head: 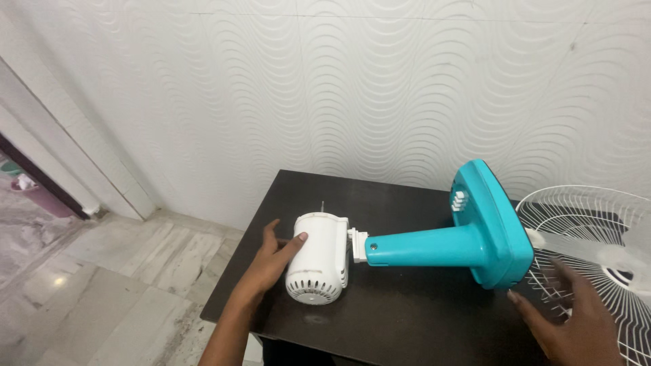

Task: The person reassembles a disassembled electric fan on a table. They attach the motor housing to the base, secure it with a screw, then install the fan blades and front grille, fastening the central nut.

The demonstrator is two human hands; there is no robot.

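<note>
Fan motor housing, white and drum-shaped with vent slots at its near end, lies on its side on a dark brown table, and my left hand rests against its left side. My fingers are spread loosely along the casing, the thumb lying on top of the white shell, not closed around it. A thin metal shaft pokes out of the far end of the housing, pointing toward the wall. A white hinge joint on the right side of the housing connects it to a turquoise neck, which widens into a turquoise base standing on edge, with a row of white buttons on its face. My right hand is at the lower right, open with fingers spread, just beside the lower edge of the base; I cannot tell whether it is touching it. Behind that hand a white wire fan guard lies flat on the right end of the table, with a pale translucent fan blade resting in it. Behind the table is a white wall with a wavy raised pattern. To the left the floor is pale marble tile, and a doorway opens at the far left.
</note>
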